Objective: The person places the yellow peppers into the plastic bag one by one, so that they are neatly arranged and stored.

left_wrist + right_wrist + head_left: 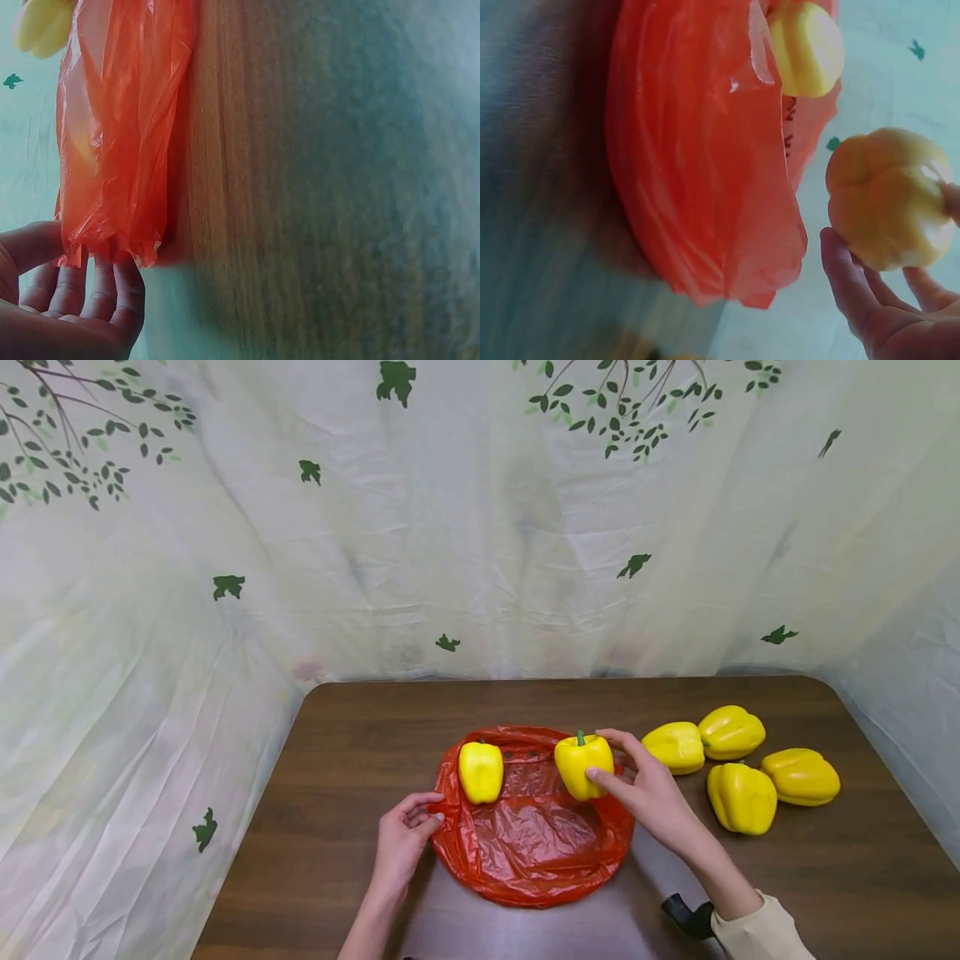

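Standing inside the red plastic bag [536, 893], against its left side, one yellow bell pepper [481, 774] can be seen. Above the bag's right side, a second yellow bell pepper [582, 768] is held apart from the rim, its green stem pointed upward; it is gripped between the thumb and fingers of the right hand [651, 789]. At the bag's left edge, the thin red film is pinched by the thumb and fingers of the left hand [403, 837]. The bag's mouth is spread wide, and dark printed characters [789, 124] are shown on its inner wall. To the right of the bag, four more yellow bell peppers [742, 799] are grouped closely on the brown wooden table [360, 752]. Behind the bag, beyond the table's far edge, a pale cloth backdrop [465, 527] is hung, printed with green leaves. Right of the bag, a cream sleeve [761, 931] is worn.
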{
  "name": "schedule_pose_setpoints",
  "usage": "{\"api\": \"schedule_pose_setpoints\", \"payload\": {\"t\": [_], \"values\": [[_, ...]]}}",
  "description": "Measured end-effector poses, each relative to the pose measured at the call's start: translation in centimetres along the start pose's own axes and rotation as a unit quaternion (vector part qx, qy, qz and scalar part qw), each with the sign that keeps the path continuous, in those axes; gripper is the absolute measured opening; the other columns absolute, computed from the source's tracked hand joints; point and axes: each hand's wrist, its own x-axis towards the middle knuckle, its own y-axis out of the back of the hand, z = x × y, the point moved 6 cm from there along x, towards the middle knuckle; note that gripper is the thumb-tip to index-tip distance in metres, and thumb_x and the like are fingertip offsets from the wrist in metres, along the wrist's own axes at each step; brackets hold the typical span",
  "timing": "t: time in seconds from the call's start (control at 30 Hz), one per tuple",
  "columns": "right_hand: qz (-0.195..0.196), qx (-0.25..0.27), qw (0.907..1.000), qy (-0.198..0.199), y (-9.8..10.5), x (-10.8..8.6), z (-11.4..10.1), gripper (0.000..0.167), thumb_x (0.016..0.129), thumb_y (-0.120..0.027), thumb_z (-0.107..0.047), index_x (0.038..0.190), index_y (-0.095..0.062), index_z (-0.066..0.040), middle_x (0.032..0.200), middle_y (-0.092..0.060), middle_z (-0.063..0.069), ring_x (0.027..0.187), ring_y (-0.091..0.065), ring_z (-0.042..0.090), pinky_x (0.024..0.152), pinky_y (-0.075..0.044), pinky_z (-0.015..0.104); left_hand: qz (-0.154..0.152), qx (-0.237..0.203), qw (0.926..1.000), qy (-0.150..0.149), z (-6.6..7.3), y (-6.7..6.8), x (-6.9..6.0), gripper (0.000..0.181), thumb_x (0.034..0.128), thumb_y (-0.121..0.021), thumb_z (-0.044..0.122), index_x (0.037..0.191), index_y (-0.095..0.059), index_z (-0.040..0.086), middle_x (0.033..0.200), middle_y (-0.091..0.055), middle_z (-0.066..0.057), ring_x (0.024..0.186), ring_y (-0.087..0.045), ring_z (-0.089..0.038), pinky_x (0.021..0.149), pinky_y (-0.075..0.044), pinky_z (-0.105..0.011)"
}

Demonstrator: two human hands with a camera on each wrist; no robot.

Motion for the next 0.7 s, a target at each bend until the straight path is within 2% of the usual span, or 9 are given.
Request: {"api": "schedule_pose_setpoints", "payload": {"t": [0.3,0.43,0.7], "values": [[-0.054,-0.044,0.9975,0.01,-1.6,2.2,-0.8,0.063,0.091,-0.069,-0.041,0.142,-0.043,-0.016,0.134,-0.052,0.012,0.108,-0.058,0.028,0.084,-0.055,0.04,-0.001,0.012,0.9999,-0.001,0.0,0.0,-0.1,0.025,0.0849,-0.065,-0.009,0.106,-0.072,0.002,0.094,-0.067,-0.014,0.071,-0.056,-0.022,0.057,-0.049,-0.025],[-0.078,-0.058,0.9951,0.019,-2.3,2.9,-1.3,0.059,0.093,-0.068,-0.037,0.141,-0.042,-0.014,0.13,-0.055,0.011,0.104,-0.058,0.027,0.084,-0.055,0.039,0.001,0.017,0.9998,0.002,0.1,0.0,-0.1,0.026,0.0845,-0.064,-0.009,0.107,-0.072,0.003,0.092,-0.066,-0.014,0.07,-0.054,-0.022,0.054,-0.046,-0.025],[-0.094,-0.09,0.9915,0.003,-3.4,4.6,-1.5,0.058,0.091,-0.069,-0.039,0.137,-0.049,-0.011,0.126,-0.058,0.011,0.09,-0.061,0.022,0.073,-0.056,0.035,0.003,0.019,0.9998,-0.001,-0.1,-0.1,-0.1,0.029,0.0832,-0.061,-0.013,0.106,-0.072,0.001,0.093,-0.064,-0.015,0.069,-0.053,-0.021,0.052,-0.043,-0.023]]}}
